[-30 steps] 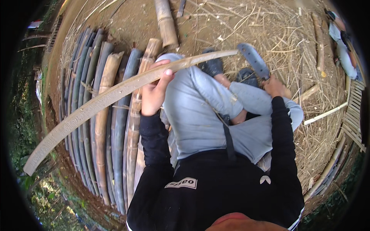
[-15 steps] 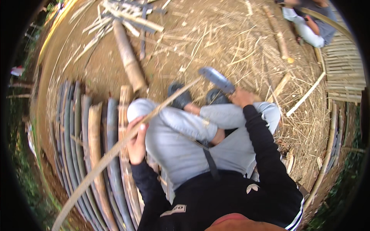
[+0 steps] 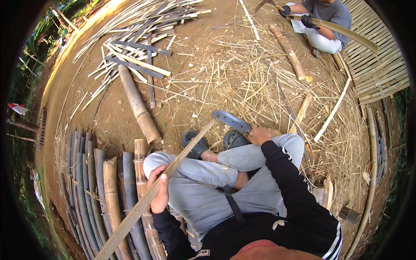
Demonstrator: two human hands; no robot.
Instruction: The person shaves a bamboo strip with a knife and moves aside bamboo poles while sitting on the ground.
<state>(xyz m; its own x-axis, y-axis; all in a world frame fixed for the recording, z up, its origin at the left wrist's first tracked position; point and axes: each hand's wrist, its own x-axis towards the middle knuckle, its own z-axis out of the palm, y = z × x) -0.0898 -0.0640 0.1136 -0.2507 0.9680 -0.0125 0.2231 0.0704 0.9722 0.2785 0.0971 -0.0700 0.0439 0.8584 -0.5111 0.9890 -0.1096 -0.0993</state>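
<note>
My left hand (image 3: 158, 190) is closed round a long split bamboo strip (image 3: 141, 208), thumb on top, beside my left knee. The strip slants from the lower left up to its far end in front of my shins. My right hand (image 3: 261, 135) grips a broad, dark-bladed knife (image 3: 232, 121) with several holes along its blade, above my right shin. The blade points left, its tip close to the strip's far end; I cannot tell whether they touch.
Bamboo poles (image 3: 112, 186) lie side by side at my left. Ahead are a thick bamboo pole (image 3: 138, 104), a pile of split strips (image 3: 138, 47) and scattered shavings (image 3: 242, 82). At the far right a person (image 3: 323, 26) in dark gloves holds a sickle (image 3: 265, 4) and a curved strip (image 3: 346, 31).
The view has tilted up, so my hands appear lower and more of the strip pile and the other person shows. The knife lies flatter. Both hands keep their hold.
</note>
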